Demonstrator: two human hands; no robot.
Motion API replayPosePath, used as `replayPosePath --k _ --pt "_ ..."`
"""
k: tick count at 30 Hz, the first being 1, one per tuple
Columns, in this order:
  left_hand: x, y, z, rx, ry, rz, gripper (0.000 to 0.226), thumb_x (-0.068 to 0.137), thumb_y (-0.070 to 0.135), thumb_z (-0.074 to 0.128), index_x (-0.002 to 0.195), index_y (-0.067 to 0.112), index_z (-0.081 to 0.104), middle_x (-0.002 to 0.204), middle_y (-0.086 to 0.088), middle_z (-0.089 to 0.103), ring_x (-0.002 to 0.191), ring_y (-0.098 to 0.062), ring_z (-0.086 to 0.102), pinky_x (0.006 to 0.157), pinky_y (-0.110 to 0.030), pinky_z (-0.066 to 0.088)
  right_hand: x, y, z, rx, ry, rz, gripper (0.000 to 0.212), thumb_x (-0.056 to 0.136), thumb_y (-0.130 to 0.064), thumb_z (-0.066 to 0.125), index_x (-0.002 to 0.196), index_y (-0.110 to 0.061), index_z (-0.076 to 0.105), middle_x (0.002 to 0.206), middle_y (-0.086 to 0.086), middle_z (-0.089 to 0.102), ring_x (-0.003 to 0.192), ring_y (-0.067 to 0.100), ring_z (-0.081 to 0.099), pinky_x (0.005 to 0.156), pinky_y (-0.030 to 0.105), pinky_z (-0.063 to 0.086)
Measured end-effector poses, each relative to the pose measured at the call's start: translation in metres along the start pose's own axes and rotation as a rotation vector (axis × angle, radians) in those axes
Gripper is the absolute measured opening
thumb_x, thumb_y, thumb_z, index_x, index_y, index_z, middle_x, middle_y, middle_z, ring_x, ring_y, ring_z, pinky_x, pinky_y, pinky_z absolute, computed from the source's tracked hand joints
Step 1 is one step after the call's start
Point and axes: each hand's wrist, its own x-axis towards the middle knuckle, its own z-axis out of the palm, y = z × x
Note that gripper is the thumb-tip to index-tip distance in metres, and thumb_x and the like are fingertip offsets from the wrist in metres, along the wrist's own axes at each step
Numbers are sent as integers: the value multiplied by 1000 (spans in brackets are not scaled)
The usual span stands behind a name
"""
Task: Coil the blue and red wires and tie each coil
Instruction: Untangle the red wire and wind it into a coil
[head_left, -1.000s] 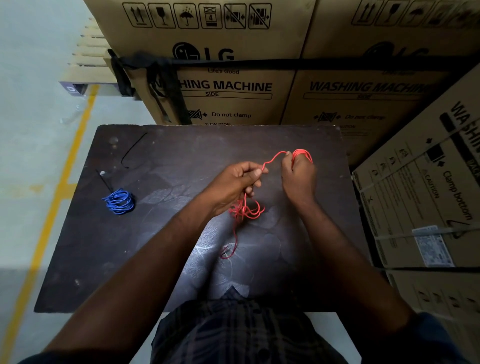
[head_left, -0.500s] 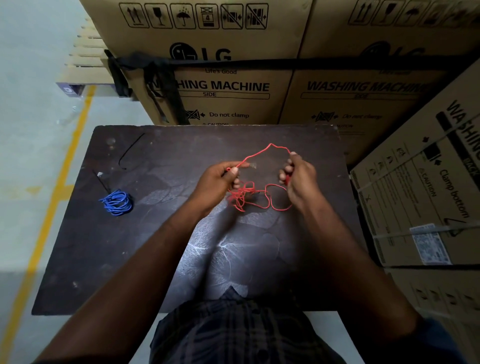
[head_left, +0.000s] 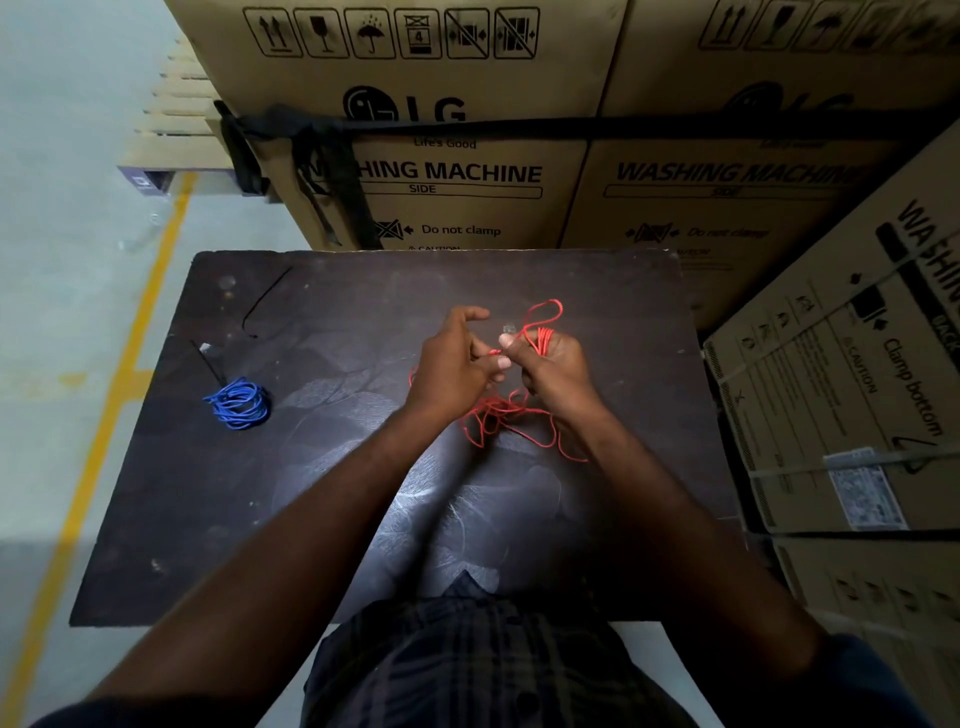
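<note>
The red wire (head_left: 506, 415) hangs in loose tangled loops between my hands over the middle of the dark table (head_left: 332, 509). My right hand (head_left: 553, 364) grips a small bundle of red loops, with one loop sticking up above the fist. Just left of it, my left hand (head_left: 457, 364) pinches a strand of the same wire, thumb and forefinger close to the right hand's fingers. The blue wire (head_left: 239, 402) lies as a finished-looking coil on the table's left side, apart from both hands.
A black cable tie (head_left: 208, 358) lies by the blue coil and a thin black strand (head_left: 262, 306) curves near the far left corner. Large cardboard washing machine boxes (head_left: 452, 171) stand behind and right of the table. A yellow floor line (head_left: 130, 332) runs on the left.
My hands came together from being spread apart. The right hand has gathered more red loops into its fist, and the wide arch of wire between the hands is gone.
</note>
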Motion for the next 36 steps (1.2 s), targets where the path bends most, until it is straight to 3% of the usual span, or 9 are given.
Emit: replayPosePath --k 6,11,15,19,23,28,30,32,36 --pt "-2 -8 3 31 9 -13 18 82 9 75 81 21 62 67 0 70 60 -11 69 67 -29 58 8 0 -3 -19 129 5 46 91 -23 64 48 -22 47 42 -12 32 39 6 26 40 21 24" --pt "1 -11 0 132 -2 -34 16 87 13 68 76 24 65 70 -2 71 62 -13 68 65 -27 54 7 4 -4 -21 145 -7 45 89 -20 67 50 -23 45 43 -14 32 41 6 25 41 21 24" --pt "-3 -3 5 -206 -20 -181 16 97 7 56 84 13 63 73 -3 66 51 1 59 53 -15 49 7 6 2 -33 178 -58 32 87 -15 69 59 -10 52 50 -12 44 47 3 34 48 19 32" --pt "-6 8 11 -462 -20 -436 24 102 15 48 82 16 62 71 4 65 47 1 56 48 -12 45 1 14 7 -62 211 -82 22 84 -13 71 81 8 64 69 14 64 60 6 53 56 18 43" --pt "-1 11 7 -560 -65 -568 30 102 5 38 81 16 56 66 5 57 40 -1 47 43 -13 40 1 10 -8 -88 202 -102 16 83 -3 70 73 -11 61 59 -14 59 57 -4 49 58 13 42" --pt "-1 0 -12 -918 -377 -774 40 91 -14 20 86 10 52 59 4 47 29 2 31 30 -7 28 7 1 -30 -173 171 -139 5 84 -2 69 79 -5 69 67 -6 62 60 -6 54 61 13 45" --pt "-1 -7 -18 -691 -461 -658 34 96 -9 28 89 12 53 63 4 46 31 3 28 30 -8 24 6 2 -31 -179 150 -123 14 84 -2 69 77 -15 68 70 -7 63 62 -7 55 64 12 45" --pt "2 -12 -21 -277 -445 -432 23 102 8 41 90 15 60 66 4 50 35 1 31 35 -12 28 6 7 -31 -208 119 -90 19 84 -4 70 76 -21 67 70 -8 63 62 -6 56 66 14 45" --pt "15 -26 -27 47 -221 -156 24 102 13 46 85 16 63 68 1 57 37 0 42 45 -18 41 6 19 -30 -287 -9 3 13 81 -10 75 87 -10 63 81 -5 65 72 1 59 73 19 47"
